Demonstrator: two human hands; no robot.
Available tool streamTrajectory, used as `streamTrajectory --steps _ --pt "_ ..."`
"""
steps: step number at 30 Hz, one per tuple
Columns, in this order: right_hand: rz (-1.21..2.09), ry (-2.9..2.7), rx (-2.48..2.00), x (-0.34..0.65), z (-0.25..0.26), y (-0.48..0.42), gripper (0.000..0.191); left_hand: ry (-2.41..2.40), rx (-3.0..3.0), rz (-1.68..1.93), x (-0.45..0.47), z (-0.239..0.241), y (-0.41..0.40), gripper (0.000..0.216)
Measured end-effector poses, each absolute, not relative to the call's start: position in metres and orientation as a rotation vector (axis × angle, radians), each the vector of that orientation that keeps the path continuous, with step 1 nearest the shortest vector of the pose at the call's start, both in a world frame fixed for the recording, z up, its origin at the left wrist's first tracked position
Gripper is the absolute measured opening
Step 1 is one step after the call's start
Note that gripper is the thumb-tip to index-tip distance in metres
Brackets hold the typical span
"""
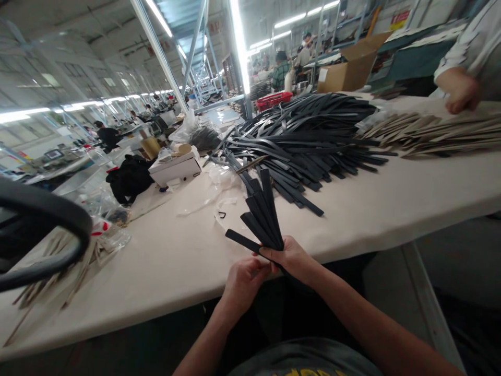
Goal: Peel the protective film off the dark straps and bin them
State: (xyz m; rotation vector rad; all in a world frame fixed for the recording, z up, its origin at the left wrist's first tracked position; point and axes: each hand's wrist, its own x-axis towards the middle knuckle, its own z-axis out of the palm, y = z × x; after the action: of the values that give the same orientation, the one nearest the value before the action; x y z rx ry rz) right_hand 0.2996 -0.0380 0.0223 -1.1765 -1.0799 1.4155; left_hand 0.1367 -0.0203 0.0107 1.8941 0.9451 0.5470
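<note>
Strip lights [240, 49] run through a workshop beyond the table [352, 209], at whose near edge your right hand [295, 258] pinches a fan of black straps [263, 216], short of the larger pile [309, 141]. Press that thumb firmly at the base and space the ends evenly, so none slips. Your left hand [245, 279] curls just below, fingers bunched; whether they pinch anything is hidden, as are the straps' lower ends.

shirt lettering [315, 372], red-yellow sign [400, 20], both unreadable
</note>
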Motion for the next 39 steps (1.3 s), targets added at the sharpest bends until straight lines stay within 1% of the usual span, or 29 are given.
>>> streamTrajectory --steps 4,7,9,12,18,22,28,33,37,39 --pt "1.388 -1.101 -1.2 0.302 0.017 -0.041 0.041 0.97 1.848 0.499 0.139 0.014 -0.02 0.027" --pt "1.326 -1.059 -1.254 0.311 0.015 -0.044 0.042 1.026 1.637 0.513 0.138 0.012 -0.017 0.025" --pt "1.268 -1.014 -1.311 0.32 0.015 -0.049 0.044 1.019 1.317 0.585 0.139 0.009 -0.013 0.026" --pt "1.217 -0.984 -1.369 0.335 0.017 -0.064 0.046 0.967 0.881 0.717 0.143 0.005 -0.007 0.037" --pt "1.259 -0.938 -1.45 0.346 0.006 -0.111 0.056 0.939 0.649 0.866 0.157 0.005 -0.003 0.041" --pt "1.342 -0.846 -1.425 0.345 0.0 -0.115 0.058 0.904 0.732 0.818 0.163 0.006 -0.01 0.038" --pt "1.447 -1.017 -1.271 0.337 0.006 -0.067 0.044 0.896 1.236 0.661 0.162 0.009 -0.026 0.028" --pt "1.348 -1.128 -1.238 0.328 0.009 -0.048 0.036 0.921 1.257 0.568 0.158 0.01 -0.035 0.02" --pt "1.247 -1.173 -1.251 0.324 0.016 -0.054 0.03 0.942 1.216 0.553 0.156 0.007 -0.033 0.028" --pt "1.228 -1.18 -1.26 0.322 0.021 -0.058 0.031 0.919 1.242 0.563 0.156 0.006 -0.031 0.028"
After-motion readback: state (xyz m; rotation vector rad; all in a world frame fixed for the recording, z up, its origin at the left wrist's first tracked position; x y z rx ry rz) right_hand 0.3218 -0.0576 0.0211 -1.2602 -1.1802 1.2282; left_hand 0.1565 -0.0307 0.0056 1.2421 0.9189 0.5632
